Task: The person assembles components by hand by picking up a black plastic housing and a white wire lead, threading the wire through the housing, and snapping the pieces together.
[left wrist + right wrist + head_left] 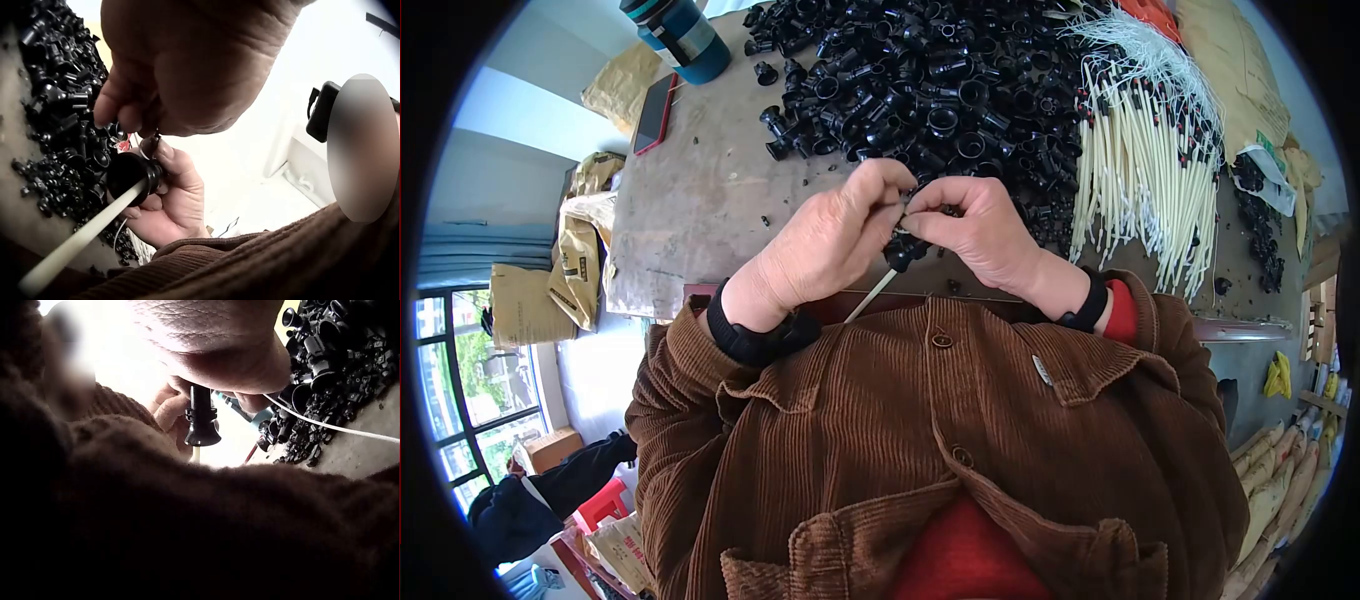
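Observation:
Both hands meet over the table's near edge, in front of the chest. In the left wrist view my right hand [181, 203] grips a black flared plastic fitting [128, 178], and a cream rod [81, 240] sticks out of its wide mouth. Above it, the fingertips of my left hand [825, 240] pinch together at a thin white string [145, 152] by the narrow end. My right hand [990, 235] has thumb and forefinger bent together there in the head view. Seen from the right wrist, the fitting [202, 419] points flare-down, with a white string [331, 427] trailing off right.
A big heap of black plastic fittings [900, 80] covers the table's far middle. Right of it lies a bundle of cream rods [1145, 170] with white strings. A blue bottle [685, 45] and a red-edged phone [655, 115] are at the far left of the table [670, 220].

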Demonstrator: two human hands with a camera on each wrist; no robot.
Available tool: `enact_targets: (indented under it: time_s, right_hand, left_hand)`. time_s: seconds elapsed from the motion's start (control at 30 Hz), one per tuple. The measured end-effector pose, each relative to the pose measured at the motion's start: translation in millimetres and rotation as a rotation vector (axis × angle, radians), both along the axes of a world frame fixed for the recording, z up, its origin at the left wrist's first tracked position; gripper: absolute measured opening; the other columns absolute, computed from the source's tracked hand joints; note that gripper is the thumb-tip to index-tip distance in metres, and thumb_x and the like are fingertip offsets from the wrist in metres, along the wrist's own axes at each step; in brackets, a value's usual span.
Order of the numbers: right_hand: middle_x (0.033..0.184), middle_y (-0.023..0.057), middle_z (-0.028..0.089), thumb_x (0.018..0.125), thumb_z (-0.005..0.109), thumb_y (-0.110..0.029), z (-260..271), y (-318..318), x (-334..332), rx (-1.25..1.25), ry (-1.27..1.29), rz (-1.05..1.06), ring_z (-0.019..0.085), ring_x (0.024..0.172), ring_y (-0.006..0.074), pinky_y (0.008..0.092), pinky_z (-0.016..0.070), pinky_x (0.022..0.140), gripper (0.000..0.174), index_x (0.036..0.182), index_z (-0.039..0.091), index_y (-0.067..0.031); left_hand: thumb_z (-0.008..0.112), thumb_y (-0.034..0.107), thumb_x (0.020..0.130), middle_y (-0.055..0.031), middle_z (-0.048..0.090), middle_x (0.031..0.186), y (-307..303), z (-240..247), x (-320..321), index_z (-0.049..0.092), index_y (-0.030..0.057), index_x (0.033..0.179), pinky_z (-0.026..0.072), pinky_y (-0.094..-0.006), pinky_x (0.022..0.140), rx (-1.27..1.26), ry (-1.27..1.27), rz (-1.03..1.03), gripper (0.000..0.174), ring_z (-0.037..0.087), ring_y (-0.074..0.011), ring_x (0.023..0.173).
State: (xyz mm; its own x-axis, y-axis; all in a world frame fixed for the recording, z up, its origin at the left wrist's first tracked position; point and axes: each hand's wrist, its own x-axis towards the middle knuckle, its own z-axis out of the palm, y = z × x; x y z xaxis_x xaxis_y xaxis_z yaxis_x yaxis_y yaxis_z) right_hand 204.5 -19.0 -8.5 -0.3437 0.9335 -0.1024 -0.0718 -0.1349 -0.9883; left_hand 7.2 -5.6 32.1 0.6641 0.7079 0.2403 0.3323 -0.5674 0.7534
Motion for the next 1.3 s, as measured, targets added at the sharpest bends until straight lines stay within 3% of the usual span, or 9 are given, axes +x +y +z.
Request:
enact_targets:
  time_s: [0.27,0.37,0.5,0.63,0.77,1.03,1.07,1.17,1.3]
  right_hand:
    - [0.079,-0.0018,0.064,0.082,0.068,-0.005,9,-6,1,0.11,-0.104,-0.058,0.053,0.071,0.0026,0.0182,0.0433,0.065,0.008,0.088,0.068,-0.0001]
    - [0.078,-0.0027,0.063,0.082,0.067,-0.005,11,-10,-1,0.136,-0.151,-0.045,0.052,0.07,0.0019,0.0179,0.0427,0.064,0.008,0.087,0.068,0.0002]
    - [0.077,-0.0029,0.063,0.083,0.067,-0.006,9,-11,-1,0.152,-0.182,-0.042,0.052,0.07,0.0014,0.0176,0.0425,0.063,0.008,0.087,0.068,0.0003]
    - [0.077,-0.0026,0.063,0.083,0.066,-0.007,5,-13,0,0.118,-0.123,-0.021,0.052,0.071,0.0016,0.0177,0.0427,0.063,0.008,0.087,0.068,0.0003]
    - [0.077,-0.0027,0.063,0.084,0.066,-0.007,7,-13,-1,0.106,-0.092,-0.051,0.052,0.07,0.0018,0.0178,0.0426,0.063,0.008,0.087,0.068,0.0001]
    - [0.076,-0.0043,0.062,0.084,0.065,-0.006,6,-12,-2,0.104,-0.176,-0.041,0.051,0.069,0.0016,0.018,0.0422,0.062,0.007,0.086,0.067,0.0]
    - [0.076,-0.0044,0.062,0.084,0.065,-0.006,6,-12,-2,0.084,-0.181,-0.031,0.051,0.069,0.0016,0.0181,0.0422,0.062,0.007,0.086,0.067,0.0]
    - [0.076,-0.0043,0.061,0.084,0.065,-0.006,7,-11,3,0.076,-0.093,0.013,0.051,0.069,0.0016,0.0181,0.0421,0.061,0.007,0.086,0.067,0.0]
    - [0.072,-0.0034,0.062,0.083,0.066,-0.009,1,-10,1,0.128,0.009,-0.058,0.05,0.064,0.0015,0.0185,0.0413,0.058,0.009,0.085,0.068,0.0]
  left_hand:
    - [0.062,0.007,0.087,-0.0102,0.058,0.07,-8,-2,-3,0.06,0.0018,0.089,0.0453,-0.0322,0.058,-0.098,0.066,0.155,0.006,0.059,-0.0257,0.062]
    - [0.064,0.009,0.085,-0.0092,0.056,0.064,-7,-8,-7,0.061,0.0029,0.085,0.0449,-0.0346,0.057,0.437,0.15,0.09,0.007,0.056,-0.0266,0.059]
    - [0.064,0.007,0.082,-0.0095,0.056,0.065,-10,-6,-8,0.061,0.0041,0.085,0.045,-0.036,0.056,0.489,0.161,0.085,0.005,0.055,-0.0281,0.059]
    - [0.063,0.008,0.074,-0.0078,0.055,0.066,-12,-5,-4,0.058,0.0067,0.077,0.0457,-0.0376,0.055,0.162,0.1,0.243,0.006,0.058,-0.0269,0.064]
    - [0.064,0.004,0.077,-0.0085,0.057,0.069,-6,-5,-5,0.061,0.0038,0.081,0.0452,-0.0365,0.056,0.495,0.196,0.052,0.005,0.057,-0.0277,0.063]
    - [0.062,0.004,0.077,-0.0082,0.055,0.069,-10,-5,-1,0.058,0.0032,0.078,0.0455,-0.0363,0.059,0.572,0.108,0.013,0.004,0.056,-0.028,0.065]
    - [0.062,0.004,0.077,-0.0082,0.055,0.069,-10,-6,-1,0.058,0.0032,0.078,0.0455,-0.0363,0.059,0.571,0.11,0.014,0.004,0.056,-0.028,0.065]
    - [0.063,0.005,0.075,-0.0078,0.055,0.069,-8,-10,-3,0.058,0.0043,0.078,0.0453,-0.037,0.06,0.18,0.081,0.24,0.005,0.055,-0.0276,0.064]
    - [0.062,0.006,0.077,-0.0088,0.056,0.071,-6,-9,-3,0.058,0.0037,0.079,0.0443,-0.0371,0.06,0.316,0.125,0.134,0.005,0.055,-0.0276,0.065]
